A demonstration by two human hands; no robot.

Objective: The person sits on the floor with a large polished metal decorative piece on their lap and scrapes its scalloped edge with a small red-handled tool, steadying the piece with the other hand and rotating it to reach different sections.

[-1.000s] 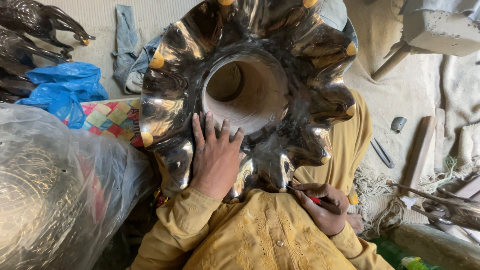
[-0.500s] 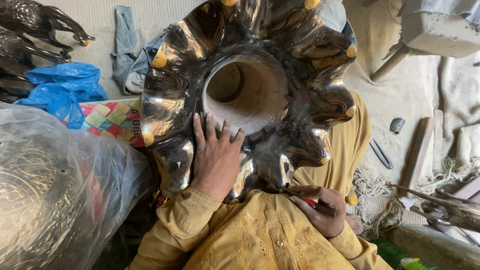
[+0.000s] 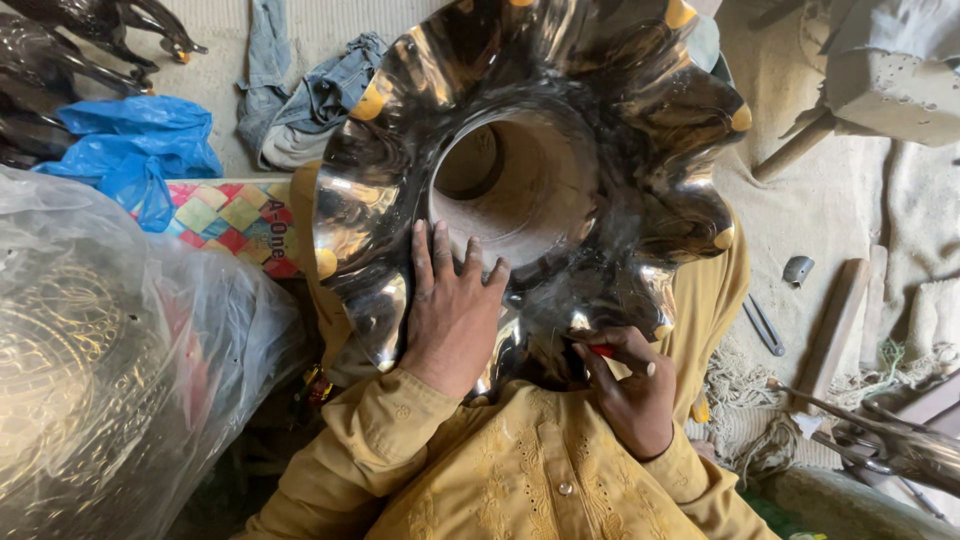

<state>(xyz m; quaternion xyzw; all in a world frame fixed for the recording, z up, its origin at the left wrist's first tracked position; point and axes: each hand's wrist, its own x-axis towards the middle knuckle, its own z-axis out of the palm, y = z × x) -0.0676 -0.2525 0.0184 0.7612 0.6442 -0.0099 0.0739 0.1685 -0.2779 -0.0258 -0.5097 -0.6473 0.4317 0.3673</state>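
A large shiny metal vessel [image 3: 560,110] with a wavy, fluted rim and yellow tips lies in my lap, its round mouth facing the camera. My left hand [image 3: 452,305] rests flat on the rim below the mouth, fingers spread. My right hand [image 3: 630,385] sits at the rim's lower right edge, closed on a small red-tipped tool [image 3: 602,350] that touches the metal. My yellow sleeves fill the bottom of the view.
A bulky clear plastic bag [image 3: 110,380] over patterned metalware fills the left. Blue plastic [image 3: 135,145], a patchwork cloth [image 3: 235,215] and rags [image 3: 320,95] lie behind. Dark metal figures [image 3: 60,45] stand top left. Hand tools [image 3: 765,325] and a wooden block [image 3: 835,330] lie at right.
Both hands stay on the rim. My right hand with the tool has shifted only slightly along the lower edge.
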